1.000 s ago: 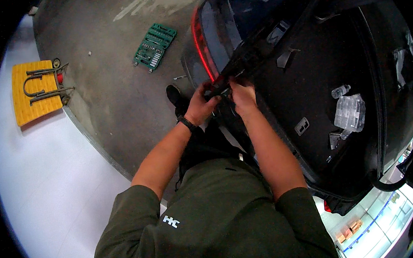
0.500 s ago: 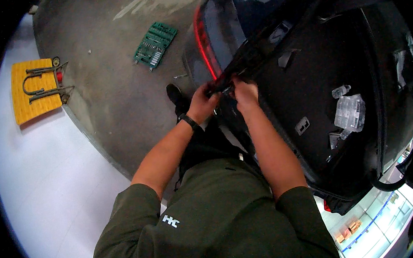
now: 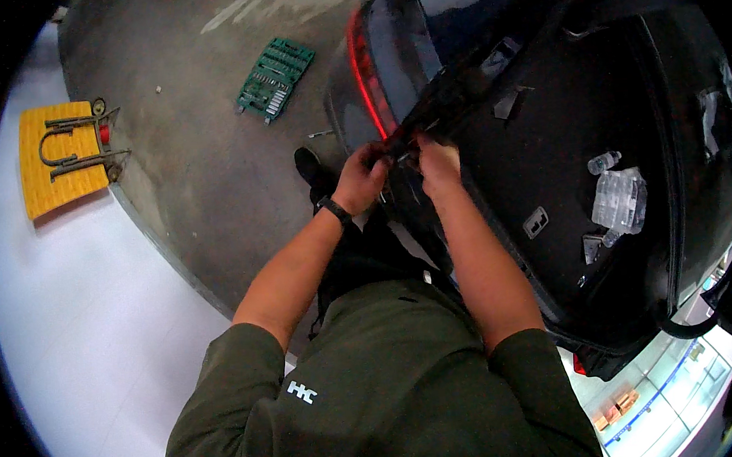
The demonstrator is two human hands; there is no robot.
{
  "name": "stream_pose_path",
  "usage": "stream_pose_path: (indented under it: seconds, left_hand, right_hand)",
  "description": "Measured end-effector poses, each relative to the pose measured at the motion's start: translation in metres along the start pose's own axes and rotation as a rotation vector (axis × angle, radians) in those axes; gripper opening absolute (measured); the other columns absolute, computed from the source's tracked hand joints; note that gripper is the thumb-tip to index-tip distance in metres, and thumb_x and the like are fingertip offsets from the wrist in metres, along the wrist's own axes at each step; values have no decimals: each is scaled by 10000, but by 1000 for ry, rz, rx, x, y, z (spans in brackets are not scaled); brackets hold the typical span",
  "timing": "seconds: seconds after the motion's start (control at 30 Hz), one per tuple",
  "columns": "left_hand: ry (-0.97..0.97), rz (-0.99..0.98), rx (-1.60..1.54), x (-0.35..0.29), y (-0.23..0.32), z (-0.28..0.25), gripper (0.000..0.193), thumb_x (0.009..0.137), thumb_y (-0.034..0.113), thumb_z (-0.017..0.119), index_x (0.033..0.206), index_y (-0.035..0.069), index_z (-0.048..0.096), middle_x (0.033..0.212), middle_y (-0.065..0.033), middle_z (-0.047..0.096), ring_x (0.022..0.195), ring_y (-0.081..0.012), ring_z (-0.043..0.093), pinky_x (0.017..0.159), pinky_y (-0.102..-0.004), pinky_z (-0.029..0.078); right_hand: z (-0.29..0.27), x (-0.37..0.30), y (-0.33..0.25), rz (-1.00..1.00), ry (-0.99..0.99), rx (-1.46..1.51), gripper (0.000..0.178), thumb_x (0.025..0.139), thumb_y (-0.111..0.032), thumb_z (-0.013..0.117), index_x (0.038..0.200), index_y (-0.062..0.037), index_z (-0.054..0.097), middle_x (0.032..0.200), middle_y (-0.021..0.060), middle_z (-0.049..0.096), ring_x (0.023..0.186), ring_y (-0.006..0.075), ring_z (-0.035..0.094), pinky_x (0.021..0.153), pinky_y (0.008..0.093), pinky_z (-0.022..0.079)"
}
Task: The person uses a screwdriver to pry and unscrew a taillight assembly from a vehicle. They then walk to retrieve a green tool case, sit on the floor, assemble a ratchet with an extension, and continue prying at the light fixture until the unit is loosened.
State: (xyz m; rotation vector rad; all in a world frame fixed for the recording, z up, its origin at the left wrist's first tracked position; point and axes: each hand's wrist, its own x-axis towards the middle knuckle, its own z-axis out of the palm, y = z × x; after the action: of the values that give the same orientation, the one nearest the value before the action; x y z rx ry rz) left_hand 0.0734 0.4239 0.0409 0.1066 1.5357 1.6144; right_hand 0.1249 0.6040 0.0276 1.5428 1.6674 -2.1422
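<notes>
Both my hands are at the edge of the car's open trunk (image 3: 497,156), by the lower end of the lit red tail light (image 3: 364,76). My left hand (image 3: 362,178), with a dark band on its wrist, has curled fingers against dark parts at that edge. Close beside it, my right hand (image 3: 440,165) is closed too, its thumb and fingers pinched at the same dark spot. A small shiny piece shows between the hands. What each one grips is too dark and small to name.
Wrapped clear bottles (image 3: 620,202) and a loose bottle (image 3: 604,162) lie in the trunk. A green socket set case (image 3: 277,79) rests on the concrete floor, with a small metal tool (image 3: 320,133) near my shoe (image 3: 309,163). A yellow wheeled board (image 3: 60,161) is at far left.
My right hand has shifted very slightly to the right, and its fingers have changed position a little. My left hand stays at nearly the same place.
</notes>
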Motion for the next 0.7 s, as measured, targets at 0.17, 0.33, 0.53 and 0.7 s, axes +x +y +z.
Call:
stream_pose_path:
  seconds: [0.17, 0.33, 0.53, 0.7]
  left_hand:
    - [31, 45, 31, -3, 15, 0, 297, 993, 73, 583, 1276, -17, 575, 926, -53, 635, 741, -115, 588, 645, -294, 493]
    - [-1, 47, 52, -5, 14, -5, 417, 996, 131, 654, 1380, 11, 546, 1185, -36, 654, 978, -118, 576, 823, -284, 500]
    - [-50, -15, -25, -7, 16, -3, 395, 971, 128, 683, 1335, 20, 572, 1128, -31, 652, 944, -116, 571, 790, -281, 492]
    - [-11, 88, 80, -4, -3, -7, 340, 981, 116, 657, 1302, 24, 595, 1086, -18, 647, 905, -110, 569, 742, -279, 484]
  right_hand:
    - [9, -14, -12, 128, 75, 171, 257, 1010, -244, 637, 1142, -23, 634, 1031, 59, 644, 900, 189, 606, 772, 356, 523]
    - [11, -14, -12, 25, 96, 99, 178, 1026, -220, 627, 1031, -58, 703, 883, 7, 656, 757, 133, 614, 685, 310, 548]
    - [3, -18, -11, 53, 65, 112, 168, 1022, -232, 651, 1045, -78, 714, 911, -5, 677, 736, 109, 595, 686, 302, 546]
    - [2, -14, -5, 59, 38, 90, 163, 1020, -233, 657, 1056, -87, 722, 907, -9, 683, 736, 105, 599, 679, 289, 537]
